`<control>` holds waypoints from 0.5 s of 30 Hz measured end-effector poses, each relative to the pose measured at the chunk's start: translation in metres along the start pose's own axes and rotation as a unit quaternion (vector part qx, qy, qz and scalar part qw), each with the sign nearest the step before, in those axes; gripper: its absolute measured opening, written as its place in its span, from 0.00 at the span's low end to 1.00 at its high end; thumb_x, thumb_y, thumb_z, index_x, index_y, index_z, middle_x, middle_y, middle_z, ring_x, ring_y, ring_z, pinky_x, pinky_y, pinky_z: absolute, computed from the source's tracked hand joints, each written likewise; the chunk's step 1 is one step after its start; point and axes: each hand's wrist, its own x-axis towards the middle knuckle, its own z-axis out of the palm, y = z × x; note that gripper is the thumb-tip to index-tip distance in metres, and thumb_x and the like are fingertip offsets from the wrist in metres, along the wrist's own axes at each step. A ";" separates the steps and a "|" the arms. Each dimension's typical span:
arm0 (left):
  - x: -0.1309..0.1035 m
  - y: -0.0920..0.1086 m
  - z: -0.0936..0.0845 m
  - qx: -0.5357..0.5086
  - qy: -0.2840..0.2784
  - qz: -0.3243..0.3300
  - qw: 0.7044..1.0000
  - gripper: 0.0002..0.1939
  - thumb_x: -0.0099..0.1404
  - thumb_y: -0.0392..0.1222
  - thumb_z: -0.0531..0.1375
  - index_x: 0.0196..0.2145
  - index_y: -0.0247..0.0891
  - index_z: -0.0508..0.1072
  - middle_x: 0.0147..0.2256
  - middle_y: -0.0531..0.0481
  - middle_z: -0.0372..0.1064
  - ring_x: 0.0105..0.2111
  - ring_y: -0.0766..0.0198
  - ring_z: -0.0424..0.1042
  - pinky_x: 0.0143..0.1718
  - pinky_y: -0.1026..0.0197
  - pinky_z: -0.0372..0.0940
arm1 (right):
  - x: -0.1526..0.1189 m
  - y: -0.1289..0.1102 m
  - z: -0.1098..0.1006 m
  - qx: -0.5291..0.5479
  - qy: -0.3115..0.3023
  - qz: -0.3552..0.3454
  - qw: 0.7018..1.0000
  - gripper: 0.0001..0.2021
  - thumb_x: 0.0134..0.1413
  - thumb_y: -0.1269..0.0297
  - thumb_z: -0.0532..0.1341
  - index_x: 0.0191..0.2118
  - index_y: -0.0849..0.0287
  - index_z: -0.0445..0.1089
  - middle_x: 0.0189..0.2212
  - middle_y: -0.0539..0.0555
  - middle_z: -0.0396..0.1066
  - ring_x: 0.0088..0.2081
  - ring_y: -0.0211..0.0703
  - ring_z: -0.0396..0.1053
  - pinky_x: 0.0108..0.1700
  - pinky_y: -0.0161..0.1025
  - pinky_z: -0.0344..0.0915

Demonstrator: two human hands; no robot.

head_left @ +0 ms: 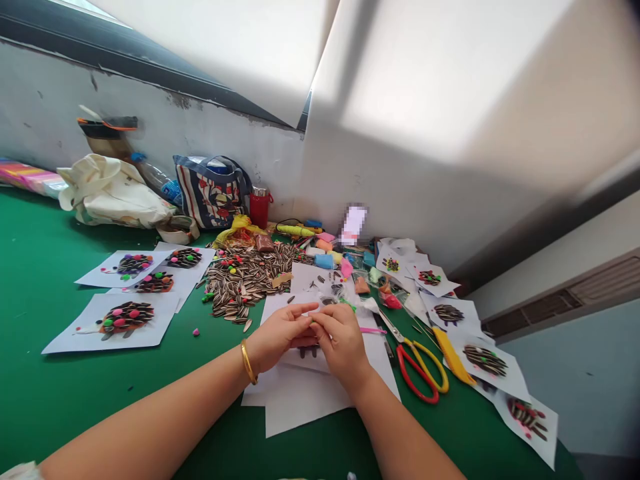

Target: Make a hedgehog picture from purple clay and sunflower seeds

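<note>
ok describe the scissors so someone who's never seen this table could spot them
On the green table, look just right of the right hand, beside the white sheets. The scissors lie there, the only tool with one red and one yellow loop handle.

Both bare forearms reach forward from the lower edge and converge. The left hand [280,333] and right hand [343,343] meet fingertip to fingertip, fingers curled in a fine pinch, palms angled downward, wrists held low and slightly bent inward.
</note>
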 end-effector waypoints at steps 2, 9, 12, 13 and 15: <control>-0.001 0.000 0.000 -0.002 -0.006 -0.014 1.000 0.25 0.60 0.40 0.67 0.54 0.36 0.70 0.43 0.41 0.75 0.38 0.61 0.76 0.45 0.57 0.70 | 0.000 0.002 0.001 0.020 0.007 0.010 1.000 0.09 0.63 0.66 0.57 0.42 0.54 0.75 0.37 0.54 0.71 0.42 0.46 0.65 0.45 0.46 0.64; -0.007 0.003 0.006 -0.078 -0.072 -0.014 0.994 0.21 0.70 0.52 0.55 0.51 0.35 0.72 0.40 0.41 0.74 0.39 0.61 0.75 0.46 0.58 0.68 | 0.001 0.001 0.003 0.032 0.030 0.031 0.999 0.07 0.60 0.65 0.59 0.40 0.53 0.75 0.40 0.54 0.72 0.45 0.46 0.67 0.47 0.46 0.66; -0.010 0.007 0.010 -0.127 -0.122 -0.018 0.984 0.24 0.71 0.57 0.50 0.49 0.34 0.72 0.38 0.42 0.73 0.38 0.62 0.74 0.44 0.60 0.67 | 0.004 -0.002 0.004 0.003 0.032 -0.007 0.999 0.12 0.63 0.66 0.56 0.48 0.51 0.74 0.45 0.54 0.73 0.48 0.46 0.68 0.51 0.47 0.66; -0.012 0.009 0.011 -0.143 -0.132 -0.018 0.981 0.26 0.71 0.58 0.49 0.49 0.33 0.72 0.37 0.42 0.73 0.38 0.62 0.74 0.43 0.61 0.67 | 0.005 -0.003 0.003 -0.013 0.029 -0.024 0.999 0.14 0.64 0.67 0.54 0.50 0.51 0.73 0.47 0.54 0.73 0.50 0.46 0.68 0.53 0.48 0.65; -0.014 0.016 0.012 -0.175 -0.143 -0.018 0.974 0.28 0.71 0.60 0.47 0.49 0.33 0.72 0.39 0.41 0.73 0.38 0.62 0.73 0.42 0.62 0.67 | 0.005 -0.007 0.001 -0.046 0.015 -0.060 0.997 0.17 0.65 0.66 0.52 0.56 0.51 0.69 0.51 0.54 0.72 0.56 0.48 0.65 0.58 0.52 0.62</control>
